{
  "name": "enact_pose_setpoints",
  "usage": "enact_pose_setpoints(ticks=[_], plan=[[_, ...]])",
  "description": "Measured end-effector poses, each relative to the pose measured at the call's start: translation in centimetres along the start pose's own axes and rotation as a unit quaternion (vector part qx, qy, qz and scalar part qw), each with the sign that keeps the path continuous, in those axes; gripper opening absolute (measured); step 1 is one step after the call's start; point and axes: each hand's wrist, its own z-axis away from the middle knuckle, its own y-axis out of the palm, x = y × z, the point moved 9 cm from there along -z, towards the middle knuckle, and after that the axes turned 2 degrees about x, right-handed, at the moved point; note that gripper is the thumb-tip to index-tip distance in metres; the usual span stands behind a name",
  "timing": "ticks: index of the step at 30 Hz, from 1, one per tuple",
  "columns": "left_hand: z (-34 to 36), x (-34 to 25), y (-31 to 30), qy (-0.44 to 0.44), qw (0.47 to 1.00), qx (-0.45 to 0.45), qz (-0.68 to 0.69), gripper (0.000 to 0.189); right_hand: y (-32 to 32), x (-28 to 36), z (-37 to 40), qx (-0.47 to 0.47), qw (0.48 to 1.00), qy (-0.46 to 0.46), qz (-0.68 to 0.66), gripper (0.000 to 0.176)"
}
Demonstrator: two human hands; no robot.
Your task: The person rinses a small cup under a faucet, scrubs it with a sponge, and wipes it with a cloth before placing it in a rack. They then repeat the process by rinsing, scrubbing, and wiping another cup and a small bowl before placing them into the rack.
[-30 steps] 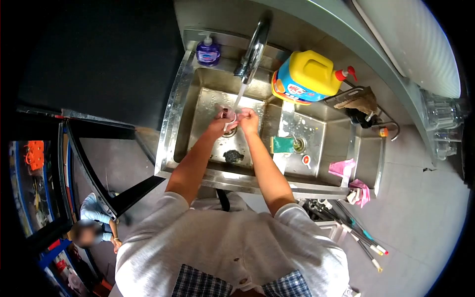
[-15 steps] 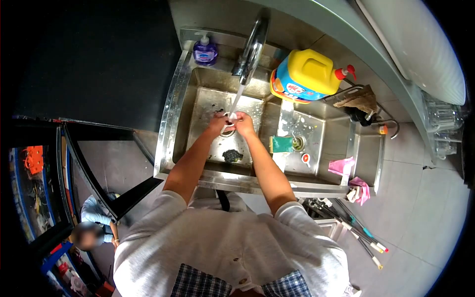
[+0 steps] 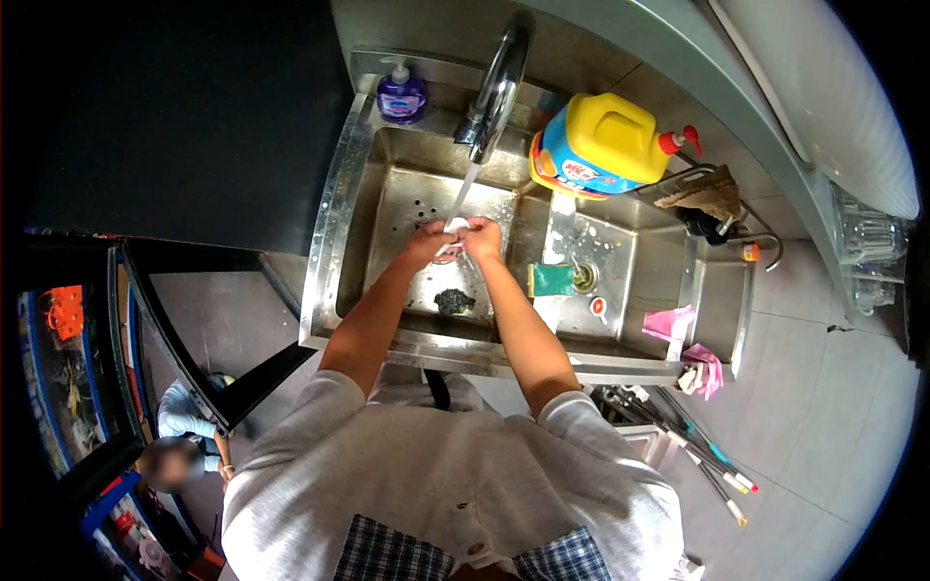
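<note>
My left hand and my right hand meet over the left basin, both closed on a small white cup. Water runs from the metal faucet onto the cup and fingers. Part of the cup is hidden by my fingers. Below my hands, a dark scouring pad lies on the basin floor, apart from them. Dark bits are scattered on the steel just beyond my left hand.
A purple soap bottle and a large yellow detergent jug stand along the sink. A green sponge rests by the right basin, which holds a small white item with red. Pink cloths hang right. Another person is lower left.
The white cup has turned between my hands: its dark opening faced up before, and now its white outside shows. My arms have barely moved.
</note>
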Motion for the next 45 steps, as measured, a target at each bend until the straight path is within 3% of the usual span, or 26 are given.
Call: enact_pose_setpoints(ticks=[3,6,9,12,15,18,19,21,24,27,29,31,34,37,38,40,41,44,45], plan=[[-0.5,1.0,-1.4,-0.042,0.994,-0.074,-0.075,0.025,0.6,-2.9,-2.3,-0.009,0.999,-0.011,0.047,0.021],[-2.9,0.7,-4.4,0.047,0.919,-0.159,-0.359,0.026,1.1,-3.4,-3.0,-0.006,0.998,-0.015,0.06,0.021],[-3.4,1.0,-5.7,0.017,0.885,-0.212,-0.415,0.033,1.0,-2.9,-2.5,-0.008,0.998,0.001,0.062,0.022],[-1.7,-0.3,-4.0,0.086,0.926,-0.182,-0.32,0.032,1.0,-2.4,-2.2,-0.026,0.997,-0.018,0.069,0.024],[0.1,-1.5,-1.2,0.044,0.968,-0.099,-0.225,0.031,1.5,-1.4,-1.6,-0.001,0.995,-0.045,0.084,0.026],[-1.2,0.6,-1.9,0.047,0.987,-0.093,-0.124,0.029,2.3,-1.3,-1.0,0.04,0.999,-0.017,-0.007,0.026],[-1.6,0.4,-3.2,0.094,0.955,-0.147,-0.238,0.028,2.7,-1.7,-1.5,0.051,0.999,-0.019,-0.002,0.025],[-1.7,-0.6,-4.4,0.181,0.838,-0.246,-0.453,0.027,2.2,-1.6,-1.2,0.047,0.999,0.022,-0.014,0.025],[-0.6,-1.3,-4.6,0.176,0.872,-0.278,-0.362,0.023,1.6,-1.1,-0.4,0.037,0.996,0.07,-0.04,0.027],[0.0,-2.1,-2.5,0.145,0.854,-0.211,-0.453,0.024,1.6,-1.0,-0.1,0.037,0.992,0.085,-0.082,0.026],[-1.3,0.0,-2.9,0.115,0.964,-0.11,-0.213,0.022,1.8,-0.3,0.9,0.046,0.985,0.096,-0.139,0.025],[-1.8,1.9,-2.5,0.033,0.999,-0.038,-0.018,0.021,1.9,-1.4,0.4,0.054,0.987,0.087,-0.12,0.023],[-4.4,2.3,-5.6,0.099,0.934,-0.125,-0.318,0.025,1.9,-2.1,0.3,0.051,0.989,0.087,-0.104,0.017],[-1.7,0.0,-2.7,0.027,0.952,-0.095,-0.291,0.033,1.0,-1.5,0.5,0.033,0.997,0.065,-0.016,0.01],[-1.1,-0.4,-1.7,0.021,0.975,-0.067,-0.213,0.034,0.6,-1.3,0.5,0.024,0.998,0.054,0.025,0.008],[-0.2,-0.7,0.4,0.004,0.999,-0.006,-0.051,0.036,-0.1,0.4,0.7,-0.015,0.993,-0.054,0.1,0.01],[0.3,-0.8,1.0,-0.034,0.998,0.016,-0.057,0.037,-0.7,1.2,0.9,-0.04,0.984,-0.106,0.139,0.012],[1.2,-1.6,0.4,-0.031,0.999,-0.025,-0.031,0.029,-0.2,1.6,1.1,0.062,0.989,-0.054,0.127,0.018],[0.7,-1.4,-0.1,-0.018,1.0,-0.017,-0.014,0.03,-0.9,4.4,3.2,0.103,0.985,-0.042,0.129,0.024]])
